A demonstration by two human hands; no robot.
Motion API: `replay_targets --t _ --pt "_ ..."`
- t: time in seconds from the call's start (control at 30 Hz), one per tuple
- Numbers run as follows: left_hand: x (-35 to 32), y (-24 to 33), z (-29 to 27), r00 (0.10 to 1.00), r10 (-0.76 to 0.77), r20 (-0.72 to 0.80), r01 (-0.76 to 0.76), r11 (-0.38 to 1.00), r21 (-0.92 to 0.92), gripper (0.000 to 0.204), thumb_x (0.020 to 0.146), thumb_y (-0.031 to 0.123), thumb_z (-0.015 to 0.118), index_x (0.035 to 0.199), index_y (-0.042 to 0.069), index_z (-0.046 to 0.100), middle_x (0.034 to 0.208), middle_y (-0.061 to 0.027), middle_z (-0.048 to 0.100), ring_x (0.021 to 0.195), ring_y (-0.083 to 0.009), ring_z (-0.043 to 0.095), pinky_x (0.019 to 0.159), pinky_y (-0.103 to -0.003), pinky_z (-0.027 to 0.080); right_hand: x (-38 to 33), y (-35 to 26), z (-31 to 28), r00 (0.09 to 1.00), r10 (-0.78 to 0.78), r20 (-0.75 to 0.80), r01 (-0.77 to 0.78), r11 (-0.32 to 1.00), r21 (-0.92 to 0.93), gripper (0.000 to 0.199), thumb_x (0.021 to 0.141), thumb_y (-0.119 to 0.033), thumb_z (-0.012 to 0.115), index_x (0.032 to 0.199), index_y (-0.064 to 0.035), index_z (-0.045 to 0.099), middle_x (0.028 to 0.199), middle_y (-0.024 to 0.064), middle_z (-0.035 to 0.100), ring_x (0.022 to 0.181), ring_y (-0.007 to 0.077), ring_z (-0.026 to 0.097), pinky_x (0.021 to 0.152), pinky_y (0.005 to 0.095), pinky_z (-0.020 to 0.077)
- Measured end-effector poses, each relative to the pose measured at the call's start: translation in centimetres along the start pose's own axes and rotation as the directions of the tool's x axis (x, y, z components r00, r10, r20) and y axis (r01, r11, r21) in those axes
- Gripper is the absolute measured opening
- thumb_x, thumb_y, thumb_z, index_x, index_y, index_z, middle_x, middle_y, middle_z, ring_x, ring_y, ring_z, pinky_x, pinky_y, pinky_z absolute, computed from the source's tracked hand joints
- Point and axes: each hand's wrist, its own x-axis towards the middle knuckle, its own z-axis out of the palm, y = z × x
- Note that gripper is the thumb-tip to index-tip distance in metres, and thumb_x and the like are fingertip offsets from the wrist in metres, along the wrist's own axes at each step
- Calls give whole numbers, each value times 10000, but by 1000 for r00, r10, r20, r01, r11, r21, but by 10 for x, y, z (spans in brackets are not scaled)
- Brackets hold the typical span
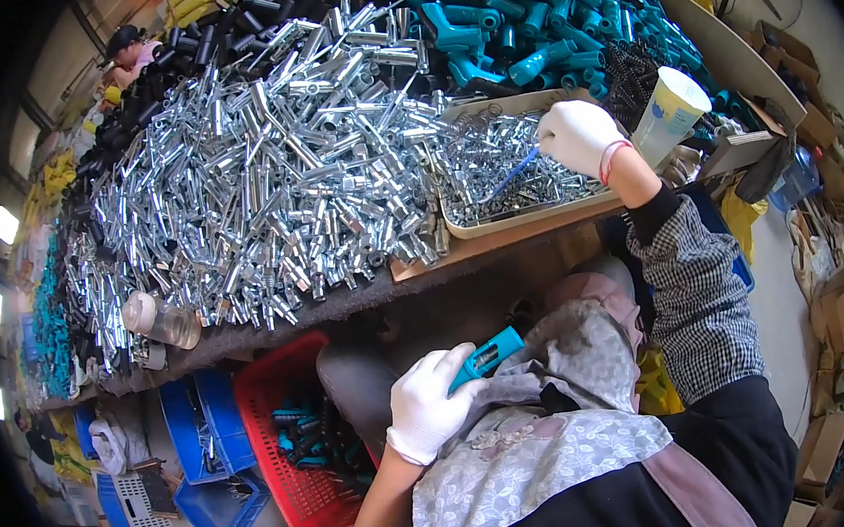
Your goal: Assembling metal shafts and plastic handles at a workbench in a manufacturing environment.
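My left hand (429,409), in a white glove, is closed around a teal plastic tool housing (491,355) held low in front of my body. An opening in its side shows dark metal inside. Over the tray at the right of the bench, my right hand (580,136), also gloved, pinches a thin blue stick (512,177). The tip of the stick reaches down among small metal parts and springs (545,177). A shallow cream tray (528,216) holds these parts. My right fingertips are partly hidden by the hand itself.
A large heap of shiny metal tubes and rods (274,176) covers the bench, with teal housings (541,22) behind. A tall paper cup (668,116) stands right of the tray. A clear bottle (171,324) lies at the front edge. Below are a red basket (272,447) and blue bins (205,423).
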Motion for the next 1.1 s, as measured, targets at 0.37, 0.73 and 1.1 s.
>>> replay_targets --t 0.37,0.73,1.1 --pt "1 -2 3 999 1 44 -2 1000 13 422 742 216 814 1121 76 689 962 -110 696 843 -305 690 739 -380 557 7 24 32 970 -184 159 156 972 175 184 796 -234 677 912 -150 793 817 140 715 780 342 687 750 436 539" --pt "2 -1 8 998 3 61 -4 1000 17 437 738 226 816 1132 83 689 963 -110 693 843 -305 687 737 -379 555 3 22 15 946 -123 299 98 990 97 214 789 -252 716 911 -82 763 896 151 732 869 343 696 792 434 535" --pt "4 -1 -2 997 -17 74 15 1000 23 447 740 218 813 1144 74 685 975 -126 690 852 -321 687 745 -389 554 -22 19 -9 985 -126 119 50 864 501 207 850 -192 664 918 -22 760 762 111 713 667 192 686 665 309 539"
